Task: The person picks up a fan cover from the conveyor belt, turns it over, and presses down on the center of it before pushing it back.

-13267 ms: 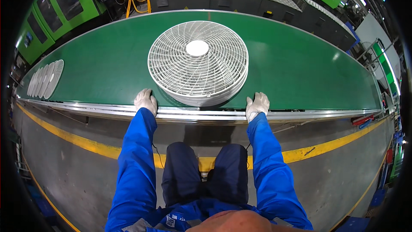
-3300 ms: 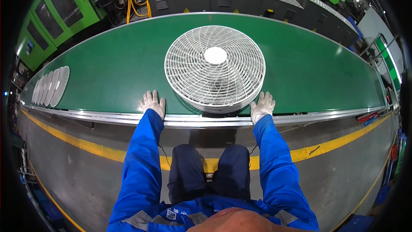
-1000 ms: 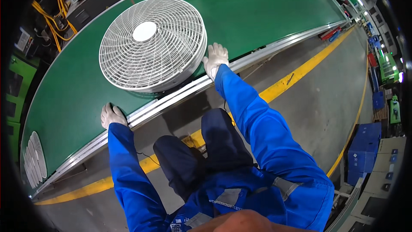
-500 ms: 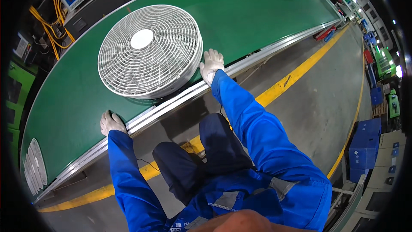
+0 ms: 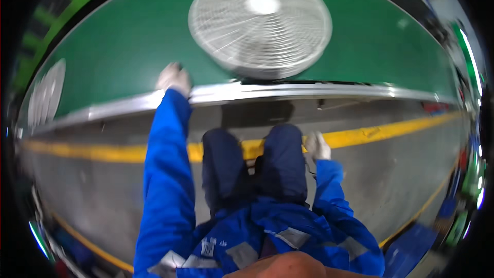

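A round white fan with a wire grille and a pale centre disc [image 5: 260, 33] lies face up on the green conveyor belt [image 5: 128, 36], ahead and slightly right of me. My left hand [image 5: 175, 79], in a whitish glove, rests on the belt's near edge, to the left of the fan and apart from it. Its fingers look open, though blurred, and nothing shows in them. Beside my right thigh hangs my gloved right hand [image 5: 317, 146], off the belt, loosely open with no object visible in it.
A silvery metal rail [image 5: 216, 92] runs along the belt's near side. Several pale round grilles [image 5: 47, 95] stand at the belt's far left. Below, a yellow line [image 5: 113, 153] crosses the grey floor. A blue box [image 5: 409, 249] sits at the lower right.
My right hand has left the fan's side and dropped beside my thigh. My left hand stays at the belt edge. The view has turned, so the fan appears further right.
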`<state>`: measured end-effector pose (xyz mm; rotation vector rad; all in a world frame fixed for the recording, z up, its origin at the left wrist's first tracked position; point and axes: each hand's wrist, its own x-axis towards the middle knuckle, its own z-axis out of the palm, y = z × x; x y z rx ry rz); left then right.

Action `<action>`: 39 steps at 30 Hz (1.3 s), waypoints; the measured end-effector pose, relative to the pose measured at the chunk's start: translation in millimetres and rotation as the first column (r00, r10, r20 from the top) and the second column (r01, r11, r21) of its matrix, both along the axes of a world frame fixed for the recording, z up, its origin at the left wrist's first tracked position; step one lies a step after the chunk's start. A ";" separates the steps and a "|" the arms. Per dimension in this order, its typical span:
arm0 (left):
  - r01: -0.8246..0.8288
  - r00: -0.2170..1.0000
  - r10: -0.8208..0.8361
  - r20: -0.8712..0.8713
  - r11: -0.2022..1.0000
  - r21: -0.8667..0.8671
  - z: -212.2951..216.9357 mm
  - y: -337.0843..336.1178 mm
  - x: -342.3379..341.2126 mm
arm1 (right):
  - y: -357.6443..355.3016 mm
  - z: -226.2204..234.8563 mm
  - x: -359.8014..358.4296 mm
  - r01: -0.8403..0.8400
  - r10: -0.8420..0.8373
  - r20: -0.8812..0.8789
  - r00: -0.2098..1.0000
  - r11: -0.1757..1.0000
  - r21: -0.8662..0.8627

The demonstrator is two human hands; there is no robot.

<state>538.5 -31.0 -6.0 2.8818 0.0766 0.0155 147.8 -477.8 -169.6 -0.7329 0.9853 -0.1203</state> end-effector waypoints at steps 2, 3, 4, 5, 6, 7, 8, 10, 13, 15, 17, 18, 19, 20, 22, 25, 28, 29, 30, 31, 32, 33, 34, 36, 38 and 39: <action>0.003 0.965 -0.002 0.262 1.000 -0.005 -38.9 15.4 -5.7 | -4.3 -47.4 -60.0 -0.172 0.179 0.134 0.975 0.983 -0.068; 0.000 0.945 -0.002 0.328 1.000 0.005 -48.2 24.3 -8.5 | 1.8 -43.6 -59.6 -0.351 0.345 -0.063 0.936 0.924 -0.154; -0.049 0.945 0.038 0.326 0.998 0.028 -54.3 37.2 -12.6 | 6.7 -37.9 -61.5 -0.524 0.469 -0.260 0.844 0.824 -0.215; -0.028 0.936 0.016 0.353 0.999 0.029 -60.8 45.1 -20.1 | 10.5 -25.9 -64.3 -0.679 0.535 -0.457 0.711 0.692 -0.245; -0.001 0.925 -0.011 0.381 1.000 0.030 -64.7 55.9 -27.0 | 14.2 -15.3 -61.5 -0.809 0.544 -0.634 0.549 0.535 -0.242; -0.012 0.927 0.000 0.374 0.999 0.030 -67.6 58.5 -31.4 | 13.8 0.3 -62.5 -0.903 0.479 -0.790 0.383 0.376 -0.210; -0.004 0.926 -0.007 0.378 1.000 0.030 -68.4 54.2 -30.4 | 10.6 10.0 -64.2 -0.962 0.358 -0.907 0.224 0.228 -0.147; 0.014 0.918 -0.022 0.395 1.000 0.023 -61.6 46.0 -25.6 | -29.7 -15.4 -59.2 -0.908 0.337 -0.855 0.394 -0.005 -0.420; 0.009 0.933 -0.019 0.360 1.000 0.028 -60.0 51.0 -28.3 | -2.1 48.7 61.2 -0.525 0.332 -0.516 0.790 -0.070 -0.848; -0.006 0.973 -0.002 0.229 1.000 0.030 -51.5 36.2 -18.5 | 4.1 102.7 131.5 -0.430 0.309 -0.470 0.827 -0.193 -0.882; -0.074 0.991 0.078 -0.105 0.997 0.036 -12.4 5.5 -10.6 | 9.0 134.8 173.2 -0.513 0.186 -0.521 0.833 -0.092 -0.853; -0.058 0.998 0.059 -0.036 0.998 0.019 -28.4 6.3 -8.0 | 5.6 141.6 185.4 -0.424 0.229 -0.424 0.876 -0.053 -0.904; -0.073 0.995 0.075 0.072 0.997 -0.031 -35.5 26.9 -8.8 | 6.7 138.9 204.0 -0.507 0.127 -0.539 0.832 -0.219 -0.834; -0.034 0.994 0.033 0.104 0.999 0.008 -39.7 34.2 -8.5 | 6.1 130.3 214.3 -0.475 0.098 -0.523 0.847 -0.304 -0.826; 0.023 0.962 -0.048 0.270 0.995 0.097 -57.4 66.0 -15.7 | 32.3 155.3 233.9 -0.494 0.095 -0.549 0.830 -0.332 -0.804; 0.064 0.948 -0.092 0.306 0.993 0.100 -60.7 45.2 -19.3 | 18.1 154.6 233.4 -0.479 0.061 -0.539 0.840 -0.382 -0.790; 0.075 0.954 -0.102 0.281 0.992 0.104 -62.1 41.1 -14.6 | 11.0 141.5 238.4 -0.459 0.096 -0.553 0.828 -0.451 -0.765; 0.088 0.948 -0.113 0.298 0.991 0.097 -62.5 40.7 -11.5 | 10.3 136.7 238.6 -0.461 0.107 -0.549 0.829 -0.423 -0.780; 0.098 0.944 -0.122 0.307 0.991 0.094 -63.3 43.5 -13.0 | 13.3 131.9 236.4 -0.468 0.125 -0.551 0.825 -0.394 -0.791; 0.109 0.940 -0.133 0.315 0.990 0.092 -63.7 46.2 -14.6 | 14.9 127.5 235.2 -0.476 0.141 -0.552 0.822 -0.363 -0.801; 0.115 0.939 -0.141 0.312 0.988 0.100 -62.0 47.7 -18.2 | 18.2 129.8 233.9 -0.480 0.141 -0.552 0.822 -0.353 -0.803; 0.119 0.935 -0.135 0.328 0.991 0.066 -59.6 49.3 -22.0 | 20.8 132.4 234.0 -0.483 0.150 -0.558 0.816 -0.354 -0.801; 0.126 0.930 -0.129 0.343 0.992 0.032 -56.8 50.2 -25.9 | 22.8 135.0 234.1 -0.486 0.159 -0.564 0.811 -0.355 -0.799; 0.149 0.918 -0.141 0.370 0.989 0.009 -53.9 49.8 -30.0 | 26.9 142.3 236.2 -0.483 0.159 -0.556 0.816 -0.340 -0.806; 0.345 0.835 -0.138 0.532 0.885 -0.312 -55.6 27.6 -45.9 | 29.0 145.1 239.3 -0.492 0.162 -0.571 0.804 -0.356 -0.794; 0.465 0.819 -0.229 0.526 0.802 -0.376 -56.9 3.6 -57.7 | 26.2 144.4 239.2 -0.502 0.160 -0.584 0.796 -0.366 -0.784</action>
